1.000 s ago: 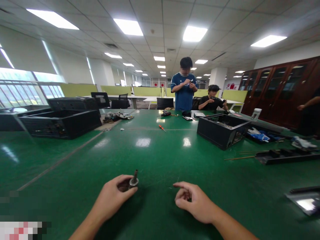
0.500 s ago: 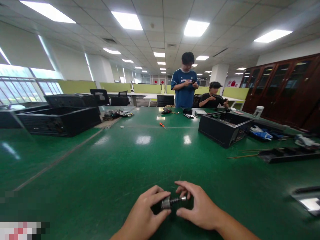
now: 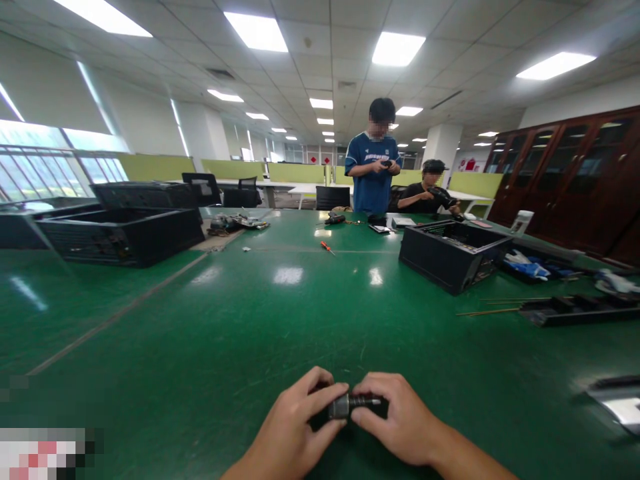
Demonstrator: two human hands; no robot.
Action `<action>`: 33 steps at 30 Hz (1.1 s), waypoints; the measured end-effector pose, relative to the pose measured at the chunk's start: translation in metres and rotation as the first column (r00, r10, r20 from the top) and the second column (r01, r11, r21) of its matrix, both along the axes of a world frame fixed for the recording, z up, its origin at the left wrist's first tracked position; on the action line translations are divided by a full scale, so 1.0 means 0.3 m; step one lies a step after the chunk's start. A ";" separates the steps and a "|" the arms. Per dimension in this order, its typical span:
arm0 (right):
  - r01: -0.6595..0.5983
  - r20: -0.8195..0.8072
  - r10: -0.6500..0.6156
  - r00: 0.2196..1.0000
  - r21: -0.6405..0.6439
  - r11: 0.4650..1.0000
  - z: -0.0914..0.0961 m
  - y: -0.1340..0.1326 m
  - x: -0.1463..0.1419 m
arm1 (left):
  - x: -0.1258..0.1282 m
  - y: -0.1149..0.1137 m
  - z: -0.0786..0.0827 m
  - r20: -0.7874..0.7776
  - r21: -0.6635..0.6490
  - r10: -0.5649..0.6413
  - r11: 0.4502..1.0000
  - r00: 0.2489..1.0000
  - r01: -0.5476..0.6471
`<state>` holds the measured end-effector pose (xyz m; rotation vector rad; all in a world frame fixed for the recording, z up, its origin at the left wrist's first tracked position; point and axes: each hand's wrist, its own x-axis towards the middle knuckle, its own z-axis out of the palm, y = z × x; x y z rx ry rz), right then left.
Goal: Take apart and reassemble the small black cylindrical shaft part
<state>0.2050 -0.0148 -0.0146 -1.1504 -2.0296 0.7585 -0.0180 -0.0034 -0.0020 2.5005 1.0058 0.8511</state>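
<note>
Low at the front of the green table, my left hand point(image 3: 300, 423) grips a small metal spindle part point(image 3: 340, 407) between thumb and fingers. Its thick grey cylinder lies at the left hand's fingertips. A dark coil spring point(image 3: 357, 401) sits on the thin shaft, which points right. My right hand point(image 3: 400, 420) is curled round the spring and shaft end, thumb below and fingers above. The right fingertips come close to the left ones, partly covering the part. The shaft's tip shows in the gap of the right hand.
A black computer case point(image 3: 450, 257) stands at right, another case point(image 3: 123, 233) at left. An orange screwdriver point(image 3: 327, 247) and a power drill point(image 3: 334, 219) lie farther back. A black tray point(image 3: 575, 310) with thin rods is at right. Two people are beyond the table, one standing point(image 3: 375, 167), one seated.
My right hand has moved left and closed from an open curve onto the spring end of the spindle part. My left hand keeps its grip, shifted slightly right.
</note>
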 end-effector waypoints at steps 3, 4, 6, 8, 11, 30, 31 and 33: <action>-0.007 -0.014 0.007 1.000 0.000 1.000 -0.004 0.002 -0.002 | 0.001 0.000 0.004 0.005 0.001 0.000 1.000 1.000 0.000; -0.007 -0.021 0.007 1.000 0.005 1.000 -0.006 0.003 -0.003 | 0.001 -0.001 0.005 0.007 0.001 0.002 1.000 1.000 -0.002; -0.001 -0.037 0.002 0.999 0.019 1.000 -0.008 0.005 -0.006 | 0.002 -0.001 0.008 0.010 -0.001 0.003 1.000 1.000 -0.003; 0.003 -0.049 -0.001 0.999 0.031 1.000 -0.009 0.005 -0.007 | 0.003 0.000 0.009 0.014 -0.006 0.004 1.000 1.000 -0.004; 0.004 -0.057 -0.001 0.998 0.047 0.999 -0.010 0.004 -0.005 | 0.001 0.003 0.006 0.022 -0.010 0.006 1.000 1.000 -0.006; 0.027 -0.043 -0.025 0.999 0.049 0.998 -0.009 0.002 0.003 | -0.017 0.007 0.007 -0.005 0.040 0.034 0.999 0.999 -0.034; 0.028 -0.042 -0.026 0.999 0.049 0.998 -0.008 0.002 0.004 | -0.018 0.008 0.007 -0.001 0.043 0.036 0.998 0.999 -0.036; 0.026 -0.037 -0.024 0.999 0.046 0.999 -0.007 0.003 0.006 | -0.021 0.008 0.006 0.007 0.050 0.039 0.998 0.999 -0.039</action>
